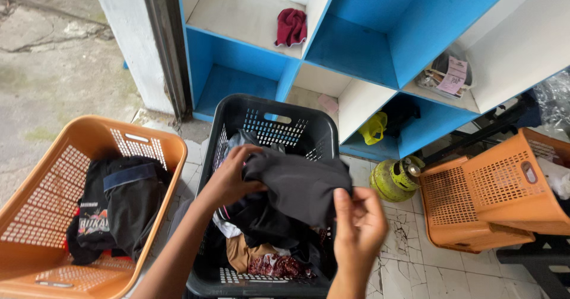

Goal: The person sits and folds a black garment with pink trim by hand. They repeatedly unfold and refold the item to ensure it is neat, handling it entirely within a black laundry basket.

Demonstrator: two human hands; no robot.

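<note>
Two hands, right hand [358, 228] and left hand [230, 177], grip one dark garment [297, 183], one black basket [267, 127], seemingly three orange baskets [89, 150].

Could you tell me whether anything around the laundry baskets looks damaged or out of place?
Yes: the floor tiles beside the black basket are cracked. A green gas cylinder lies tipped on its side against the orange baskets. Both hands, left and right, hold a dark garment.

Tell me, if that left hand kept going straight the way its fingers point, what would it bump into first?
The left hand already grips the dark grey garment, fingers pointing right. Going on, it would press further into that cloth, then probably meet the right hand holding the other edge, though depth is hard to judge.
</note>
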